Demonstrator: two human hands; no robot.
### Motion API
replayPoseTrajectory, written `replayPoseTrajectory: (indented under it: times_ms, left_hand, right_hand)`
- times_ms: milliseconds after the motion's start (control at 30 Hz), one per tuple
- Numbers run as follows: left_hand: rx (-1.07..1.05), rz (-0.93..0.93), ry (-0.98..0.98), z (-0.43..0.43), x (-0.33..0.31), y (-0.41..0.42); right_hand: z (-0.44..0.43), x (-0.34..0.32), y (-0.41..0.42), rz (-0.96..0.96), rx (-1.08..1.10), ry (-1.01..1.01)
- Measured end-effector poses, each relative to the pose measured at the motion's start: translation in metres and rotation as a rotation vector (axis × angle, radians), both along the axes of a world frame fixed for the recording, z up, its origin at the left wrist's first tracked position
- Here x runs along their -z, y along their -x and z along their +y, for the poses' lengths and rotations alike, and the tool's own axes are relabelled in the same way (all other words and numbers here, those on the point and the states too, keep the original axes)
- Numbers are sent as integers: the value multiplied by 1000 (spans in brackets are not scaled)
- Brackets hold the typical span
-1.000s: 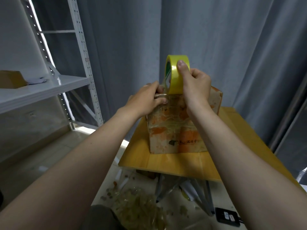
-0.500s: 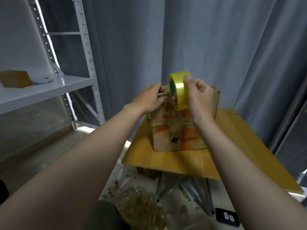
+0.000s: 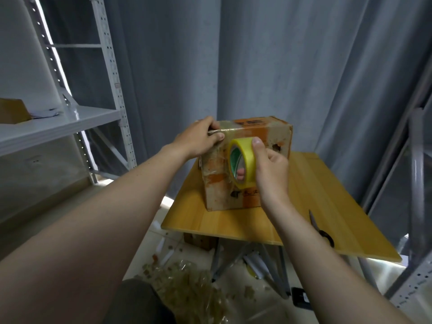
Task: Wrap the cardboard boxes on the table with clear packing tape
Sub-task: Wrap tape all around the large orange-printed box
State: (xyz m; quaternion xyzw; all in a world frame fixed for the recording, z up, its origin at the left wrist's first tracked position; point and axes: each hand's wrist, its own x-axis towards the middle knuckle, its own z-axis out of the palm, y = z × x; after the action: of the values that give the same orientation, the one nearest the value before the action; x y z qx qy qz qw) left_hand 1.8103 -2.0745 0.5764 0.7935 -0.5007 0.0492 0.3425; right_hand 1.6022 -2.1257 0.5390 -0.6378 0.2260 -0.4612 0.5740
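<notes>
A worn cardboard box (image 3: 268, 134) with orange print stands on the yellow wooden table (image 3: 304, 206). Old clear tape covers its near face. My left hand (image 3: 198, 139) grips the box's top left corner, thumb pressing the front face. My right hand (image 3: 268, 169) holds a yellow tape roll (image 3: 242, 166) against the front face, thumb on top of the roll and fingers through its core.
Scissors (image 3: 319, 228) lie near the table's right front edge. A white metal shelf (image 3: 58, 125) with a small brown box (image 3: 12, 111) stands to the left. Crumpled tape scraps (image 3: 187, 288) litter the floor under the table. Grey curtains hang behind.
My right hand has brought the tape roll down from above the box's top edge onto its front face. My left hand has stayed on the top left corner.
</notes>
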Motion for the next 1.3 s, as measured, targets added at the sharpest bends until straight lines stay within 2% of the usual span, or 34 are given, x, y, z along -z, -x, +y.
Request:
replayPoseTrajectory:
  times_ms: [233,600,700,767,867,967,1100,1167,1300]
  left_hand:
    - [31,76,57,-2,5,-3]
    - [49,51,82,-1,9,1]
    - [23,22,168,0,18,0]
    - [21,99,292,1,29,8]
    - [-70,322,450,3,59,20]
    - [-199,581,429,5,100,25]
    - [-214,733,272,6,144,39]
    - [-260,760,301,4,155,44]
    - [-279,773,407,5,148,52]
  right_hand:
    - [4,55,-1,85,33,-147]
    - [-11,83,-15,210,49,-152]
    - [-16,87,-16,213,22,-128]
    - [-21,86,-12,232,75,-85]
    - [-45,85,1,172,277,-85]
    - [-82,91,9,234,421,-121]
    - [-106,100,6,390,214,-237]
    - [-104,101,2,433,142,-226]
    - [-92,94,1,441,210,-171]
